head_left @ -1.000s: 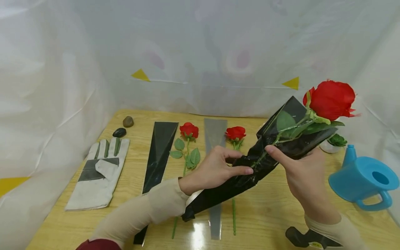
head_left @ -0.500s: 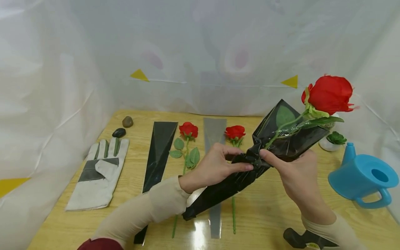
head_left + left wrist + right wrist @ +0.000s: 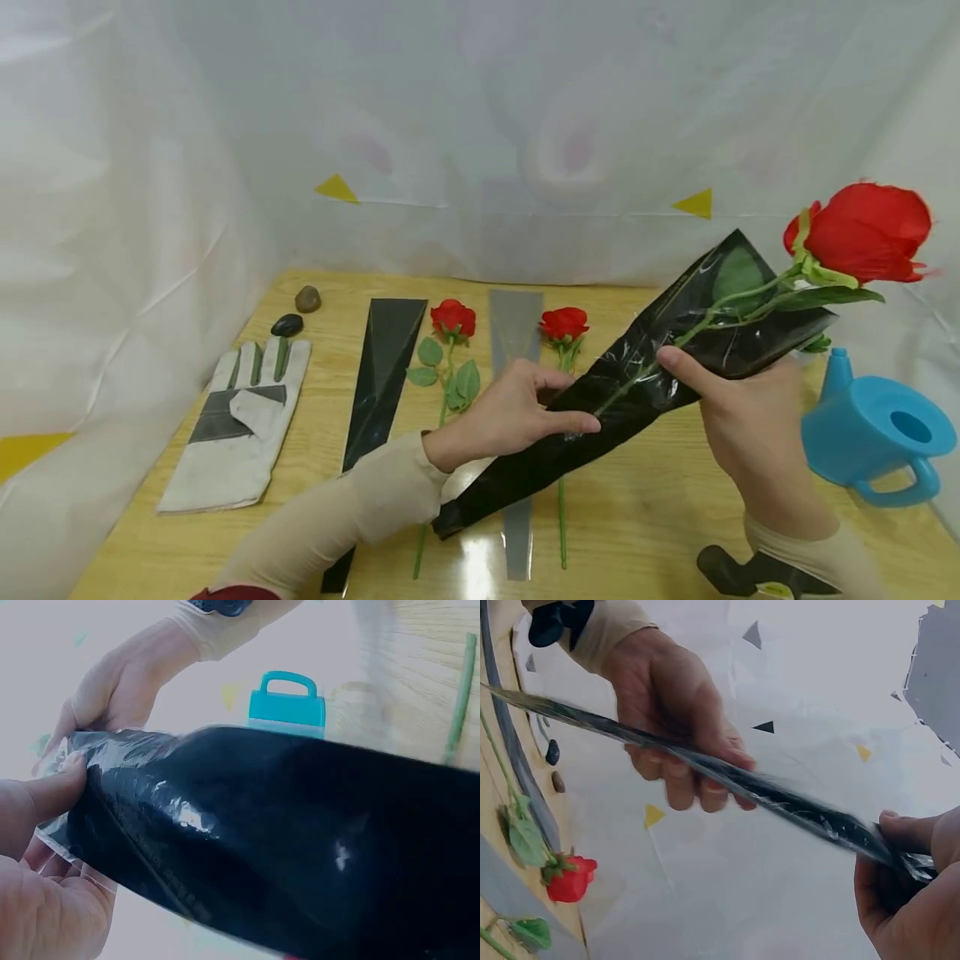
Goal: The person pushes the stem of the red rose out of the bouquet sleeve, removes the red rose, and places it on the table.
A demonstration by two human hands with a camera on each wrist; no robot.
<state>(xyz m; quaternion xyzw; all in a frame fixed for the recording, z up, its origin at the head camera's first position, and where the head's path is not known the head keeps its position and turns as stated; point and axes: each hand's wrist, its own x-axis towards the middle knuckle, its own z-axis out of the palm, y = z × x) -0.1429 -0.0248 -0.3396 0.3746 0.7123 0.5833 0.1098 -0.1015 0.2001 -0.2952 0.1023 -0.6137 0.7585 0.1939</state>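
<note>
A black flower sleeve (image 3: 540, 454) with a clear front slants up to the right in the head view. Inside runs the green stem of a large red rose (image 3: 862, 233), whose bloom stands out beyond the sleeve's wide end. My left hand (image 3: 510, 412) pinches the sleeve near its middle, thumb in front and fingers behind. Higher up, my right hand (image 3: 750, 425) grips it with the thumb on the clear face; its fingers are hidden behind. In the left wrist view the sleeve (image 3: 285, 840) covers much of the scene. The right wrist view shows the sleeve (image 3: 727, 776) edge-on between both hands.
On the wooden table lie two smaller roses, one left (image 3: 453, 318) and one right (image 3: 564, 325), a flat black sleeve (image 3: 386, 358) and a grey sleeve (image 3: 516, 533). A work glove (image 3: 225, 450) and two stones (image 3: 307, 298) lie left; a blue watering can (image 3: 873, 429) stands right.
The bunched, crumpled sleeve has been drawn out smoother and longer. My right hand, after a slight shift left, has moved right and up with the rose; my left hand has barely moved.
</note>
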